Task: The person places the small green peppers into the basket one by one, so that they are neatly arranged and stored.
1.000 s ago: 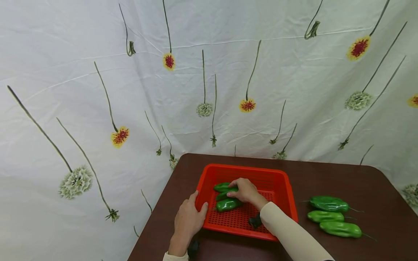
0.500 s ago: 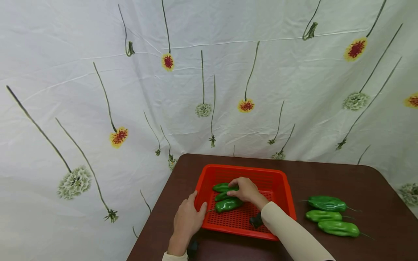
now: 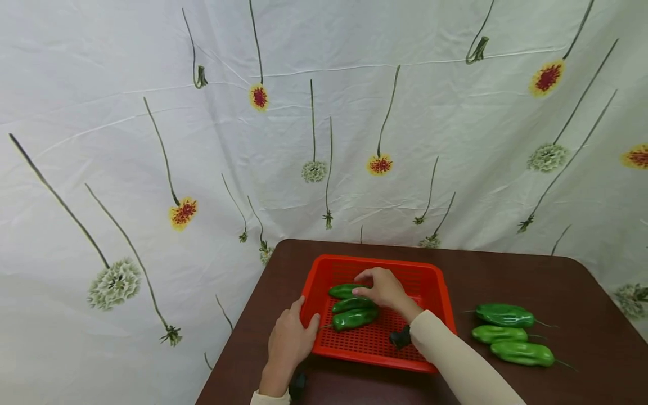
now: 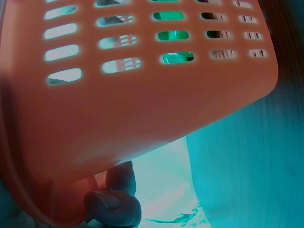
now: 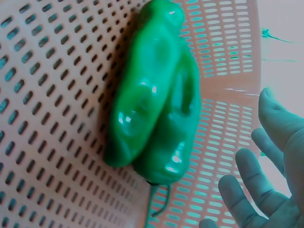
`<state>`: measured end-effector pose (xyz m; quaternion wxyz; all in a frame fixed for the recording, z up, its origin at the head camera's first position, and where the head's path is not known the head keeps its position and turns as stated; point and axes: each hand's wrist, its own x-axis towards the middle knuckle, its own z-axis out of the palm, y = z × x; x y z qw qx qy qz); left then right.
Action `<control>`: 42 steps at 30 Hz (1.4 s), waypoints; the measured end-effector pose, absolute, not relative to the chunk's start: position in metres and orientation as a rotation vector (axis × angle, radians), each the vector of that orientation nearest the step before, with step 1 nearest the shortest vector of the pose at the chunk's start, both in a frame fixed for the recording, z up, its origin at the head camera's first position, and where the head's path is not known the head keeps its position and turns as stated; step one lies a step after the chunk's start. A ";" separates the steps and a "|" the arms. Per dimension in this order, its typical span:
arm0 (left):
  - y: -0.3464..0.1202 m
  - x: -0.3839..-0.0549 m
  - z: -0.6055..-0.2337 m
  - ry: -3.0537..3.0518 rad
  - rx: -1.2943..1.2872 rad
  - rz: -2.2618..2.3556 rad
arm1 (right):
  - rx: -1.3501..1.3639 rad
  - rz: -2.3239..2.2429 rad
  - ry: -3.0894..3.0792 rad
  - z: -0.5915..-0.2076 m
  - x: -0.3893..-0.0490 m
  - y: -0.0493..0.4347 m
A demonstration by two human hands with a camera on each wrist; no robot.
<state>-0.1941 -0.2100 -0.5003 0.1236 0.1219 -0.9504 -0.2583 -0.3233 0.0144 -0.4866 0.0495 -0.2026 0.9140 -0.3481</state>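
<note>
A red slotted basket stands on a dark brown table. Three green peppers lie inside it at the left: a far one, a middle one and a near one. My left hand grips the basket's left rim, and in the left wrist view its fingers curl under the basket wall. Just above the peppers hovers my right hand, holding nothing. In the right wrist view its fingers are spread beside the peppers on the basket floor.
Three more green peppers lie on the table right of the basket: a far one, a middle one and a near one. A white flower-print cloth hangs behind and left of the table.
My right hand has lifted off the middle pepper and moved slightly toward the far side of the basket. The left hand stays on the rim.
</note>
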 end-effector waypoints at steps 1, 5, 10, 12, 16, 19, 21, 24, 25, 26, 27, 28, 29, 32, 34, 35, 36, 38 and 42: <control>-0.210 -0.194 -0.501 -2.772 0.361 -0.754 | -0.615 -1.067 2.789 -0.485 -0.323 0.016; -0.209 -0.194 -0.500 -2.762 0.371 -0.756 | -0.611 -1.106 2.808 -0.478 -0.324 0.020; -0.208 -0.194 -0.500 -2.751 0.355 -0.767 | -0.616 -1.180 2.801 -0.467 -0.322 0.025; -0.208 -0.194 -0.500 -2.753 0.344 -0.768 | -0.620 -1.210 2.787 -0.464 -0.322 0.028; -0.205 -0.195 -0.501 -2.762 0.329 -0.772 | -0.591 -1.257 2.761 -0.462 -0.322 0.036; -0.204 -0.196 -0.502 -2.770 0.330 -0.781 | -0.557 -1.288 2.763 -0.460 -0.322 0.042; -0.205 -0.196 -0.503 -2.775 0.338 -0.786 | -0.547 -1.306 2.772 -0.458 -0.323 0.045; -0.207 -0.196 -0.502 -2.779 0.354 -0.783 | -0.551 -1.337 2.783 -0.452 -0.324 0.051; -0.207 -0.197 -0.502 -2.777 0.357 -0.784 | -0.552 -1.349 2.785 -0.450 -0.324 0.052; -0.208 -0.197 -0.501 -2.776 0.359 -0.783 | -0.551 -1.362 2.787 -0.447 -0.324 0.054; -0.208 -0.197 -0.501 -2.774 0.359 -0.783 | -0.548 -1.374 2.790 -0.445 -0.324 0.057; -0.210 -0.197 -0.500 -2.770 0.351 -0.779 | -0.546 -1.391 2.787 -0.443 -0.324 0.058; -0.211 -0.197 -0.500 -2.768 0.347 -0.778 | -0.540 -1.406 2.788 -0.441 -0.324 0.059; -0.212 -0.197 -0.499 -2.764 0.338 -0.772 | -0.531 -1.422 2.801 -0.436 -0.326 0.065; -0.211 -0.197 -0.499 -2.764 0.337 -0.773 | -0.533 -1.430 2.803 -0.434 -0.327 0.070; -0.211 -0.197 -0.499 -2.769 0.344 -0.774 | -0.524 -1.435 2.802 -0.433 -0.327 0.072; -0.210 -0.197 -0.500 -2.772 0.346 -0.775 | -0.520 -1.438 2.800 -0.431 -0.328 0.075; -0.210 -0.197 -0.500 -2.781 0.349 -0.780 | -0.506 -1.445 2.800 -0.429 -0.328 0.080; -0.209 -0.197 -0.501 -2.795 0.360 -0.778 | -0.491 -1.455 2.815 -0.425 -0.328 0.088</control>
